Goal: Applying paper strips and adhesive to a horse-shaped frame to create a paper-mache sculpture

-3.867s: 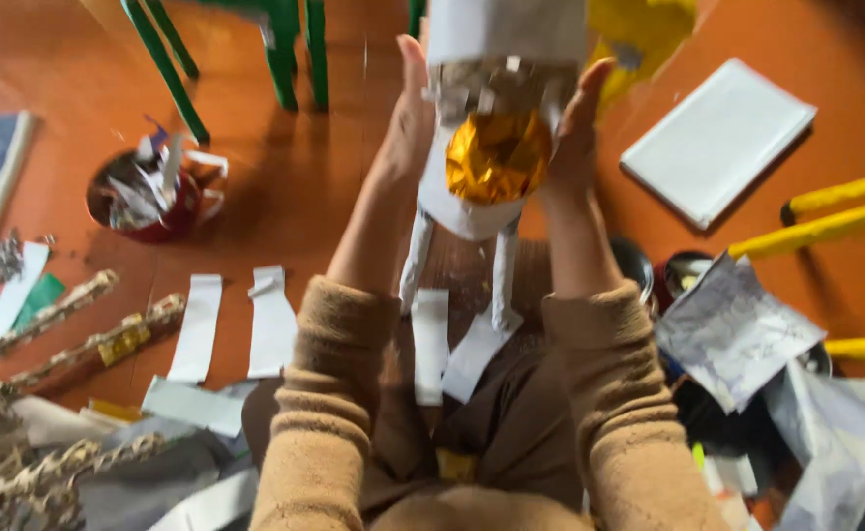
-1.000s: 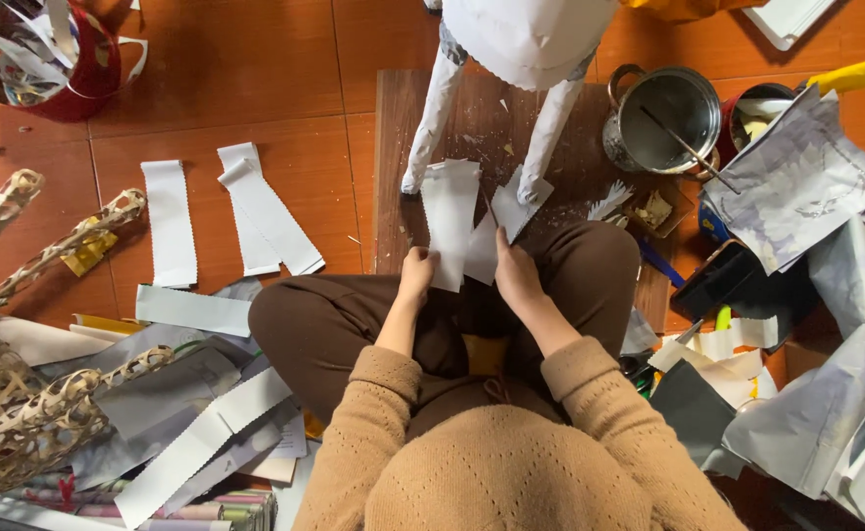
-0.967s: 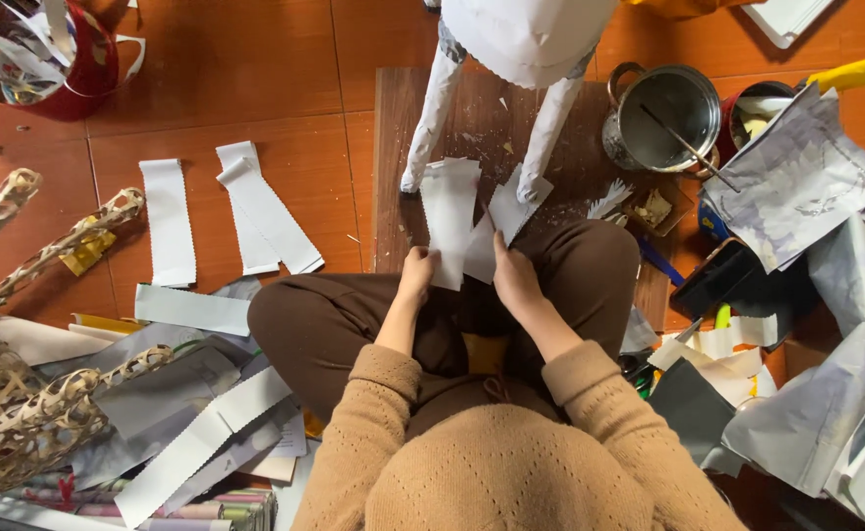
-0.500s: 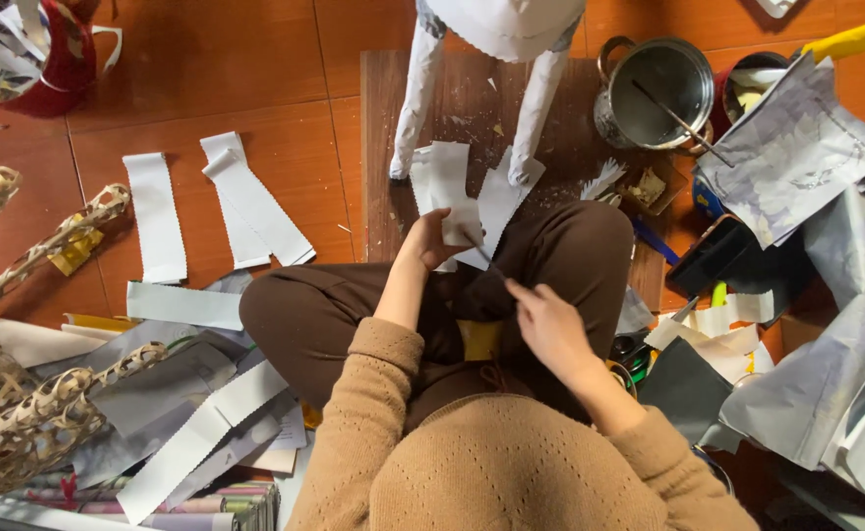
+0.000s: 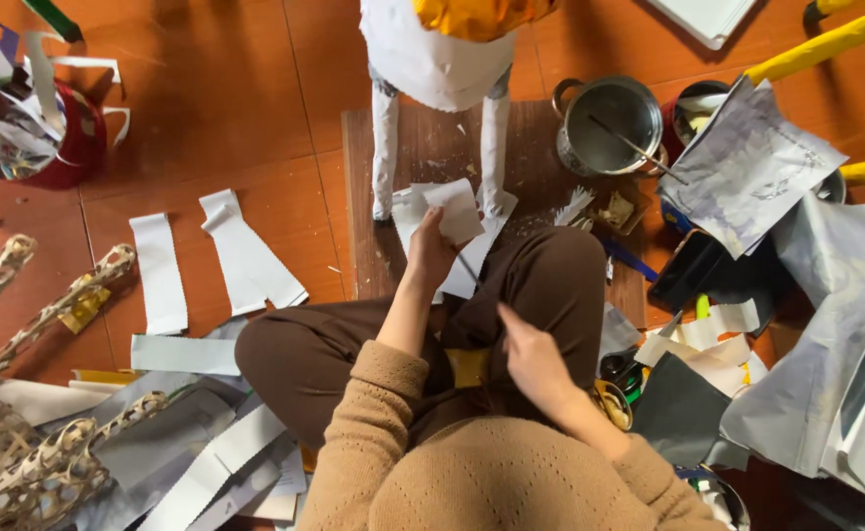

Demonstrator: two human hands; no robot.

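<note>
Left hand (image 5: 430, 254) pinches a small white paper piece (image 5: 455, 209), thumb and fingers closed on its lower edge, held up just in front of my knees. Paper sits ahead of the hand and slightly to the right, its longer side running roughly away from me toward the wooden board (image 5: 422, 147). Beyond it stands the white paper figure (image 5: 439, 59); the piece hovers between its two legs, nearer the right-hand leg (image 5: 494, 157) than the other leg (image 5: 384, 155). More white paper lies on the board under the held piece, touching the foot of that leg. Right hand (image 5: 531, 359) is down at my lap, well back from the paper, fingers loosely curled; I cannot tell whether it grips anything. So the left is the nearer hand to the figure by far. Metal pot (image 5: 611, 123) with a stick in it stands off to the right of the board, apart from both hands.
</note>
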